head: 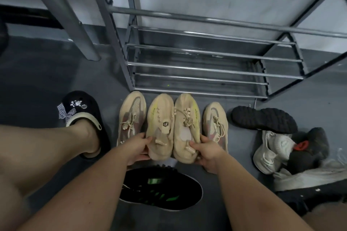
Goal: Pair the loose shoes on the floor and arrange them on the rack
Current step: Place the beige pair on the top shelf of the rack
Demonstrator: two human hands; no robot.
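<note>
Both hands, the left hand (138,143) and right hand (207,151), are curled around the heels of two tan shoes (171,127) held together before the rack (199,65), the heels hidden by fingers.

Four beige shoes (159,127); two black shoes (161,187); one white shoe (268,154); one rack (206,65)
</note>
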